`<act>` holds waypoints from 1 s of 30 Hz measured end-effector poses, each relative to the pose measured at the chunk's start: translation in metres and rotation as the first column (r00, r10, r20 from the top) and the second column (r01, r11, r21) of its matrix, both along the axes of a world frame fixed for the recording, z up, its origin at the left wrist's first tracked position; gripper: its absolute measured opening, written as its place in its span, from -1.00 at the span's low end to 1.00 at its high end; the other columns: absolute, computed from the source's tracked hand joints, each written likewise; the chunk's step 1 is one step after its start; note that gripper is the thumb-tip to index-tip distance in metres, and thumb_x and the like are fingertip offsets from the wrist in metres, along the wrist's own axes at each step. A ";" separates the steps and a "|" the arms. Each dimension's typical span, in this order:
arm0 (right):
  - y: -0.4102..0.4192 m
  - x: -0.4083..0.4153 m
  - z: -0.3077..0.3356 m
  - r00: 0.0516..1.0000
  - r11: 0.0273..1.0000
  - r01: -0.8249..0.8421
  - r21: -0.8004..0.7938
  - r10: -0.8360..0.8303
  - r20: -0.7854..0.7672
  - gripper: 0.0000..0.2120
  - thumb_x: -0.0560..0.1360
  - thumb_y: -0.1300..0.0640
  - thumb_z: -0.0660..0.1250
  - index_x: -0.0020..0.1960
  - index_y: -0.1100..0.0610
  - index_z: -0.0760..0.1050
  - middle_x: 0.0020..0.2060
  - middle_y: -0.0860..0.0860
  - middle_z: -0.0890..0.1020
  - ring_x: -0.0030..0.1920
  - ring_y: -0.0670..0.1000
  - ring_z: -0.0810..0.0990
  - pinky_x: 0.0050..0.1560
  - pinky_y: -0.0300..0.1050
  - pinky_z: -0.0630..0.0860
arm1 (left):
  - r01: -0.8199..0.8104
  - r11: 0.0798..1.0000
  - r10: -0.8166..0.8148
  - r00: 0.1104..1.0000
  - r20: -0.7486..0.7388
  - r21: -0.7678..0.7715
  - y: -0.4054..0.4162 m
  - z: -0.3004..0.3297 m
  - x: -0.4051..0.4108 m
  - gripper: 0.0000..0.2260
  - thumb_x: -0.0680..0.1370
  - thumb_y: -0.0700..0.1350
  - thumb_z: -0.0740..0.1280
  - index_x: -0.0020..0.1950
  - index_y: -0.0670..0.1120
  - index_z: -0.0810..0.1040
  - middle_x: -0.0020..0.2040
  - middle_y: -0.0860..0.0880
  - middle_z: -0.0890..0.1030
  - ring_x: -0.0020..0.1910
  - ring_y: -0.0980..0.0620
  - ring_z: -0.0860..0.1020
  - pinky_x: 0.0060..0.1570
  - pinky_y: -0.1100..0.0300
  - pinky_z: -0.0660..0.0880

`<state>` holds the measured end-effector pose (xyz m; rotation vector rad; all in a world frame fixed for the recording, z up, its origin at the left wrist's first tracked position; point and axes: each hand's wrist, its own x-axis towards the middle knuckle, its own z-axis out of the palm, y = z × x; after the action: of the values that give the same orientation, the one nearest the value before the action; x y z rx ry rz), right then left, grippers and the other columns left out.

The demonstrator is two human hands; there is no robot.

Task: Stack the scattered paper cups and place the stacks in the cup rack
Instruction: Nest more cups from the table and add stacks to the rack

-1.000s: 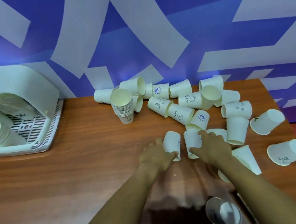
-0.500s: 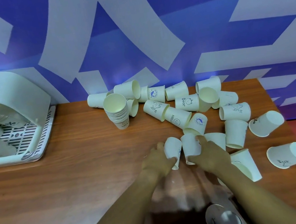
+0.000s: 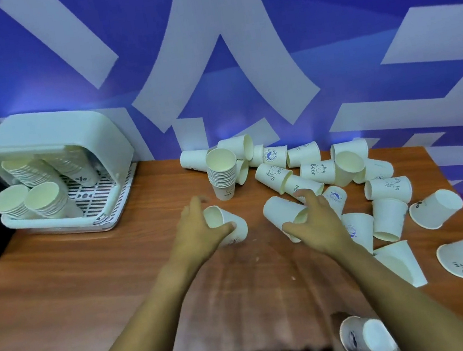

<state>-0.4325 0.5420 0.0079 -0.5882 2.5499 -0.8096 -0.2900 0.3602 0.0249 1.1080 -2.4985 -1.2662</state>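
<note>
Several stacks sit in the cup rack (image 3: 53,185) at upper left; my left hand (image 3: 200,235) and right hand (image 3: 316,222) each grip a cup, with many loose cups (image 3: 388,215) still scattered right.

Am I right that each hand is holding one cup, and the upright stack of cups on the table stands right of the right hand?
Not quite. In the head view the left hand and right hand each hold a cup, but the upright stack stands beyond the left hand, left of the right hand.

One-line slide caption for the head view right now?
Both hands, left and right, each grip one paper cup beside the stack.
</note>
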 end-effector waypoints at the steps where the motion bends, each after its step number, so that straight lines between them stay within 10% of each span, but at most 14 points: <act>1: -0.005 0.005 0.003 1.000 1.000 0.001 -0.021 -0.001 -0.023 -0.30 0.33 0.00 0.44 0.40 0.02 0.23 0.23 0.03 0.39 0.22 0.05 0.42 0.03 -0.15 0.32 | -0.017 1.000 0.017 1.000 -0.016 -0.013 -0.006 0.004 0.006 -0.42 0.35 0.03 0.53 0.27 -0.05 0.38 0.22 -0.03 0.43 0.13 0.03 0.41 0.05 0.17 0.36; 10: -0.058 0.054 0.011 0.997 0.987 0.068 -0.142 -0.071 -0.019 -0.42 0.25 0.14 0.50 0.09 0.07 0.20 0.07 0.05 0.39 0.01 0.04 0.40 -0.25 -0.23 0.30 | 0.070 0.997 -0.073 0.989 -0.127 -0.027 -0.061 0.018 0.054 -0.49 0.41 -0.02 0.48 0.32 0.04 0.40 0.20 0.05 0.34 0.06 0.18 0.35 0.04 0.38 0.23; 30: -0.315 0.218 0.040 0.986 0.989 -0.096 -0.110 0.079 -0.148 -0.39 0.32 0.04 0.46 0.30 -0.01 0.28 0.14 -0.06 0.32 0.22 0.03 0.27 0.09 -0.17 0.28 | 0.097 0.987 -0.111 0.988 -0.111 -0.126 -0.302 0.009 0.194 -0.51 0.39 -0.04 0.47 0.29 -0.01 0.43 0.21 -0.02 0.47 0.22 -0.07 0.41 0.21 0.11 0.32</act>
<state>-0.2147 0.2269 0.0476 -0.8169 2.5965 -0.9211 -0.0961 0.0584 0.0343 0.8602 -2.5353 -1.1516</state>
